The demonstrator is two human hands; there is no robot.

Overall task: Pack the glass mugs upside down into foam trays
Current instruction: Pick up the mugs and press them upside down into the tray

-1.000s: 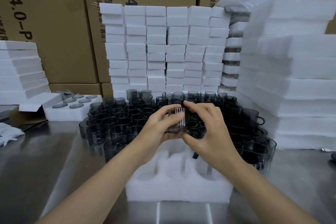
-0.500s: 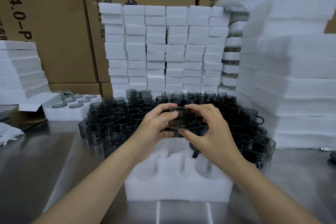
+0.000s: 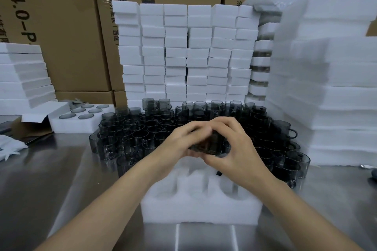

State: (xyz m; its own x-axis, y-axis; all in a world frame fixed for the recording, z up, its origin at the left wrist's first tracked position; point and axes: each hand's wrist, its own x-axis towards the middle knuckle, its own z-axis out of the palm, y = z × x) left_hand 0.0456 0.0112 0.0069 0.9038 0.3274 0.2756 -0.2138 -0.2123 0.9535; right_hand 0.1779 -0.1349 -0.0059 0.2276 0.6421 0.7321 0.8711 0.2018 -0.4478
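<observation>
A smoky grey glass mug [image 3: 208,145] is held between both hands above the far edge of a white foam tray [image 3: 201,208]. My left hand [image 3: 179,144] grips its left side and my right hand [image 3: 234,146] wraps its right side; the fingers hide much of the mug, which is blurred. The tray lies on the steel table in front of me, and its round pockets look empty. Behind the hands stands a dense cluster of several upright grey mugs [image 3: 130,128].
A filled foam tray [image 3: 81,122] with mugs base-up sits at the left. Stacks of white foam pieces [image 3: 183,53] rise behind the mugs, more foam stacks [image 3: 336,87] at the right and at the left [image 3: 22,75]. Cardboard boxes [image 3: 61,26] line the back.
Both hands turned the mug over between them and brought it lower, toward the tray; the ribbed side seen a second ago is now covered by fingers.
</observation>
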